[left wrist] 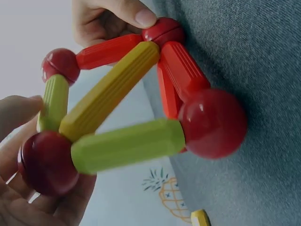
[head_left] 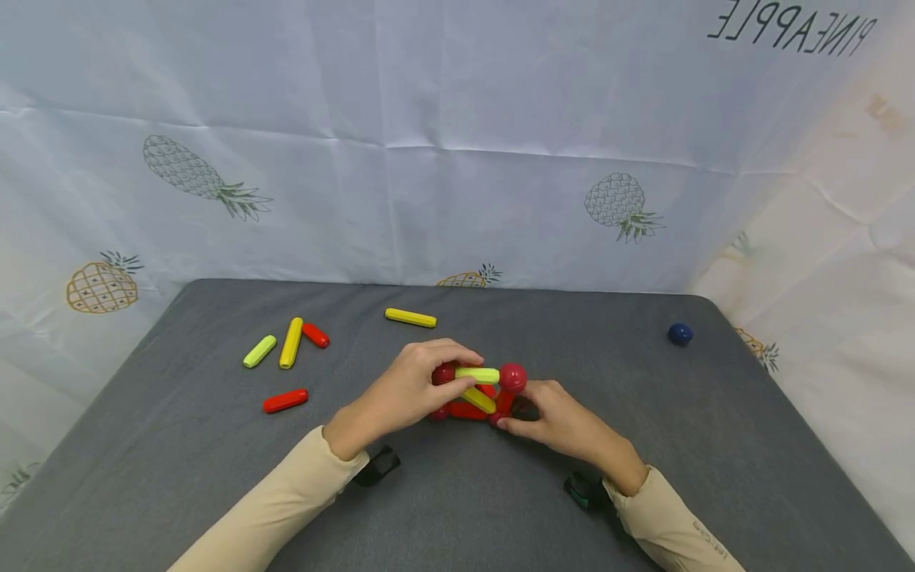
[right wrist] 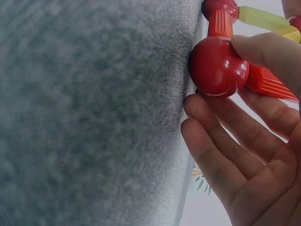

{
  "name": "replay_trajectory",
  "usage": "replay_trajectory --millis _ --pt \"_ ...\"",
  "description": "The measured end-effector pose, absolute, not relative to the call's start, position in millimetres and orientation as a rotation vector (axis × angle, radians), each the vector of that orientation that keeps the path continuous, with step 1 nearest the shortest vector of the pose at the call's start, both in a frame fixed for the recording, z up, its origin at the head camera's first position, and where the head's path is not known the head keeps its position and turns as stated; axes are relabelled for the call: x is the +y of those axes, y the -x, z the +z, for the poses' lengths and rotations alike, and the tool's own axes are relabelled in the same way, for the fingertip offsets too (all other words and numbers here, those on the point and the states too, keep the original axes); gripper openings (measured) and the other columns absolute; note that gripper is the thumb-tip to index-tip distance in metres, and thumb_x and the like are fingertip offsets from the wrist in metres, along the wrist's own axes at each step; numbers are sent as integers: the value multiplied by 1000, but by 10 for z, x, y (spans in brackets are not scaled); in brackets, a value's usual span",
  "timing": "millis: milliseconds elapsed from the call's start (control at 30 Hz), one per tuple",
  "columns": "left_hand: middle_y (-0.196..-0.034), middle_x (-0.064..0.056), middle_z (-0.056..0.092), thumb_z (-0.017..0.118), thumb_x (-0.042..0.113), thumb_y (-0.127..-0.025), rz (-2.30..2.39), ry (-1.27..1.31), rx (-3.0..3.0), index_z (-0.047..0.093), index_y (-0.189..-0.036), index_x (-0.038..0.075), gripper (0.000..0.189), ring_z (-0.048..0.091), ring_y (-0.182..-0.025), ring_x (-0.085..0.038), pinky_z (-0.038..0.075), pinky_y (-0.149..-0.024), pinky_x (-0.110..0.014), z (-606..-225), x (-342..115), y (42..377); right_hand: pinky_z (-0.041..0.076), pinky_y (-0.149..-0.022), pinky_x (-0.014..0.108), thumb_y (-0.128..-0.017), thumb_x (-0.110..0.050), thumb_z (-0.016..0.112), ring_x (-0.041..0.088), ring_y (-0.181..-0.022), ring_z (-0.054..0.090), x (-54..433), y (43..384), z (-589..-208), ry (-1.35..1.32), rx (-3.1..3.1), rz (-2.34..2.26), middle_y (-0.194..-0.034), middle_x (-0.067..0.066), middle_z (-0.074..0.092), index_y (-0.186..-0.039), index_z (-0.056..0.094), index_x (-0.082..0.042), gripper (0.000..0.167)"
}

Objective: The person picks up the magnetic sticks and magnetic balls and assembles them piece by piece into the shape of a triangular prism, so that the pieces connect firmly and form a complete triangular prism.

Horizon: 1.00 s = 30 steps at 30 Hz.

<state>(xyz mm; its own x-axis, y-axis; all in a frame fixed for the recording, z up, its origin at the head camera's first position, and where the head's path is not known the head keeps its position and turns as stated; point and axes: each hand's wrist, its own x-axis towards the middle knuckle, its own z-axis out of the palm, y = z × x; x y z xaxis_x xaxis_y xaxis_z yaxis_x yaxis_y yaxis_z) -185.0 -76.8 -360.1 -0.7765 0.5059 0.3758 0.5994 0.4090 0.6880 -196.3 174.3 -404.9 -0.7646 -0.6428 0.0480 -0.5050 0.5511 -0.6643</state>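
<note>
A frame of magnetic-looking rods and red balls stands on the table between both hands. My left hand [head_left: 400, 389] holds its upper left part, with the thumb by a short green rod and the fingers around a red ball [left wrist: 49, 162]. My right hand [head_left: 565, 421] pinches a lower red ball [right wrist: 216, 66] at the near right corner. A yellow rod [left wrist: 110, 89] runs diagonally between those two balls. Another green rod [left wrist: 129, 143] leads from the left hand's ball to a further red ball [left wrist: 214, 123]. Red rods [left wrist: 110, 51] join the lower corners.
Left on the grey table [head_left: 457, 508] lie a green rod [head_left: 260, 351], a yellow rod [head_left: 291, 343] and two red rods [head_left: 286, 400]. Another yellow rod [head_left: 411, 318] lies near the back edge. At the far right sits a dark blue ball [head_left: 680, 334]. A pineapple-print cloth [head_left: 343, 199] hangs behind.
</note>
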Motion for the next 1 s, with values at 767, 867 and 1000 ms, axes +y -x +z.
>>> replay_trajectory --millis 767,867,1000 --pt "-117 -2 70 68 17 -95 -1296 717 -2606 70 -120 12 25 66 -97 -14 56 -80 -31 -3677 -1197 1811 56 -93 39 -91 -16 72 19 -106 67 1831 2017 -4050 967 2642 -985 -116 5 68 -124 61 -7 36" --pt "-116 -3 71 68 15 -95 -1274 711 -2606 70 -120 12 25 66 -97 -15 57 -83 -37 -3703 -1235 1819 55 -94 39 -92 -16 71 21 -109 67 1849 2031 -4056 966 2633 -993 -119 6 68 -126 61 -7 37" --pt "-114 -5 71 68 14 -94 -1257 696 -2609 70 -119 11 25 66 -99 -17 56 -85 -45 -3734 -1278 1826 55 -94 41 -92 -15 70 24 -111 66 1874 2051 -4063 954 2627 -1006 -121 7 67 -127 60 -7 37"
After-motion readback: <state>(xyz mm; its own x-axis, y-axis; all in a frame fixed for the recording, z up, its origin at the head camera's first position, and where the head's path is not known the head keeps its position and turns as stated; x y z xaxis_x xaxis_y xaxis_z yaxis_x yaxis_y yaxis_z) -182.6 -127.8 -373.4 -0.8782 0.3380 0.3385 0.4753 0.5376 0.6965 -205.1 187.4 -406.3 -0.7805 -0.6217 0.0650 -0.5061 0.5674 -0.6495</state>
